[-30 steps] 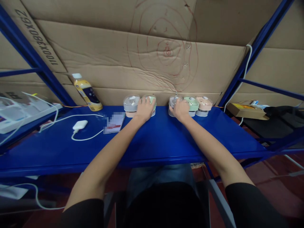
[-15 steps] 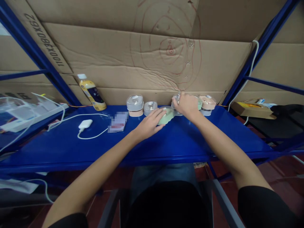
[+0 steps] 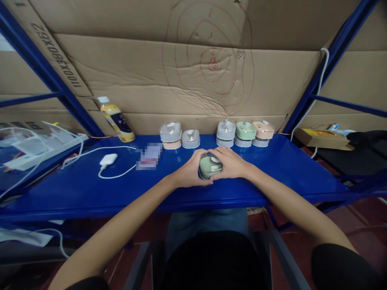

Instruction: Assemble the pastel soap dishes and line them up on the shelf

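Note:
Between my two hands is a green box with a clear lid (image 3: 208, 167), close to the front half of the blue shelf top (image 3: 266, 181). My left hand (image 3: 191, 170) curls round its left side, and my right hand (image 3: 230, 163) wraps its right side, fingertips meeting at the back. Beyond them, a grey box (image 3: 191, 139) stands alone. To its left, a grey box (image 3: 171, 131) sits on a pink one (image 3: 171, 144). Three two-box stacks stand at the back right: grey on grey (image 3: 226, 131), green (image 3: 245, 130) on grey, and pink (image 3: 265, 129) on grey.
A yellow drink bottle (image 3: 116, 121) leans at the back left. Nearer lie a blurred-out phone (image 3: 149, 156) and a white charger (image 3: 108, 159) with its cable. Cardboard (image 3: 130, 72) backs the shelf, and blue posts (image 3: 338, 66) rise at both sides.
My right hand has left the grey stack at the back and come to the green box. Both hands now hold that box, nearer to me and turned upright.

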The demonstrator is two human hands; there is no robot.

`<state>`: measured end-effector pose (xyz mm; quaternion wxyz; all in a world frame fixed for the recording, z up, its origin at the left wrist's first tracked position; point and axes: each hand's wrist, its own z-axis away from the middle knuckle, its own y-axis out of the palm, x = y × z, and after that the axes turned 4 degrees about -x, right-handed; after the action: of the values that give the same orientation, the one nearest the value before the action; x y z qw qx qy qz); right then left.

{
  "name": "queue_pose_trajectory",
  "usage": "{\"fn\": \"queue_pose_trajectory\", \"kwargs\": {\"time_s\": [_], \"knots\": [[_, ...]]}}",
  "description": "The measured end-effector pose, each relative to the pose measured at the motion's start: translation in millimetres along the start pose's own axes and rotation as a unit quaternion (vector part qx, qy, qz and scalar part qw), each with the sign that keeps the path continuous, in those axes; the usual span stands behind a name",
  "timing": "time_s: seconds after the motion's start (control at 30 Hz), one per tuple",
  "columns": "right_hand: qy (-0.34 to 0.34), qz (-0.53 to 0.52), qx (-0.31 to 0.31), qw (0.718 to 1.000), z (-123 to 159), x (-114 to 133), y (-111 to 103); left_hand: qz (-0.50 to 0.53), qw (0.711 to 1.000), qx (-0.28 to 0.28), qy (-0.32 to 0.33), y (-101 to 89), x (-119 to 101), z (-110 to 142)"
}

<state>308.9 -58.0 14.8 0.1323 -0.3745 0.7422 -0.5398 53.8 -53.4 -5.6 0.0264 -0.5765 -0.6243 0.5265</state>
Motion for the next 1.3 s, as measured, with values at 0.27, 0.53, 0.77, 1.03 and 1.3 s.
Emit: {"fn": "queue_pose_trajectory", "kwargs": {"time_s": [0.27, 0.53, 0.77, 1.03, 1.3], "knots": [[0.051, -0.155, -0.116, 0.980, 15, -40, -27, 0.009, 0.998, 0.007, -0.062, 6.3, -2, -2], [0.223, -0.157, -0.144, 0.951, 39, -83, -37, -0.083, 0.994, 0.065, -0.020, 4.2, -2, 1], [0.202, -0.143, -0.145, 0.958, 36, -78, -23, -0.102, 0.994, -0.001, -0.027, -12.6, 12, -1], [0.217, -0.127, -0.136, 0.958, 38, -82, -25, -0.153, 0.979, -0.052, -0.122, -41.9, 43, -5], [0.248, -0.151, -0.175, 0.941, 39, -78, -33, -0.094, 0.995, 0.018, -0.031, -12.6, 2, 1]]}}
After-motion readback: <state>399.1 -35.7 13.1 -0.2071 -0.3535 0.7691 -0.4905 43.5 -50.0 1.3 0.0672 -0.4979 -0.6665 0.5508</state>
